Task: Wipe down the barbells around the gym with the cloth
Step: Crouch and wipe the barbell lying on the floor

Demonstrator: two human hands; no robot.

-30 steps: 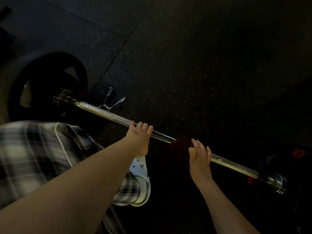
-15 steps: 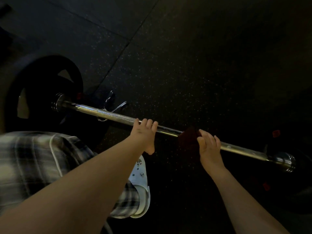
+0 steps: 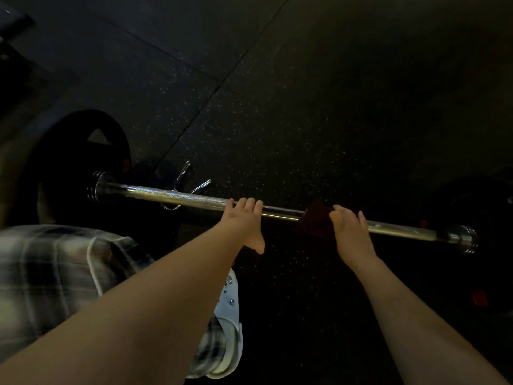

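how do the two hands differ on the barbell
The left hand grips bare steel on the barbell; the right hand holds a dark red cloth against it. The left hand's thumb hangs below the bar; the right hand's thumb rests by the cloth. Both curl fingers over it.

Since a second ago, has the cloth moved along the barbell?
Yes, slightly. The cloth, held by the right hand, has slid along the barbell toward its right end collar, away from the left hand.
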